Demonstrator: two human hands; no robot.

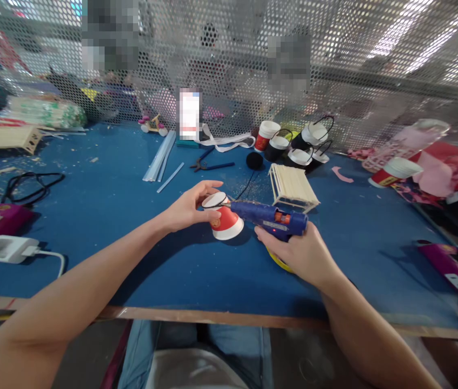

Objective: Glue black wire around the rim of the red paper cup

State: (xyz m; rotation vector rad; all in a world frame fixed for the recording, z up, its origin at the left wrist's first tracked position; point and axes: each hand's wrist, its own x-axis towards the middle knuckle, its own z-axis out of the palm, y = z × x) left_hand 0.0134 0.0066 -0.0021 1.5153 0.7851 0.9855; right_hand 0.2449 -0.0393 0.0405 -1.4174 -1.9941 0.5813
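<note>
The left hand [188,208] grips a red-and-white paper cup [224,217] lying tilted on the blue felt table [91,189]; beside the cup, the right hand [299,251] clasps a blue plastic glue gun [271,216], nozzle touching the cup's rim.

A blue-topped worktable [103,178] with a bare wooden front edge is filling the middle of the frame. A perforated metal screen [374,65] is standing along its far side, bright light glaring through at the upper right. Grey floor [86,362] is showing at the bottom.
</note>
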